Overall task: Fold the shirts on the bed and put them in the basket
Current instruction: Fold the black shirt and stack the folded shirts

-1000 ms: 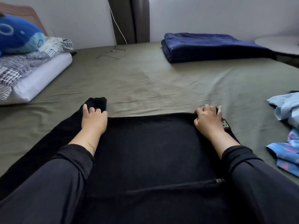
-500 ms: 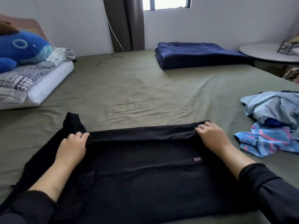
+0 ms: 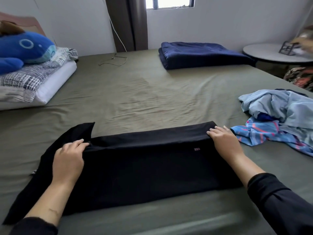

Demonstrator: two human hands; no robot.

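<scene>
Right now, head view: your left hand pinches the far fold of the black shirt, fingers curled on the cloth. Your right hand grips the same fold at its other end. The shirt lies flat between your hands on the green bed, one sleeve trailing outside your left hand. Just beyond your right hand, a heap of blue shirts. No basket visible.
</scene>
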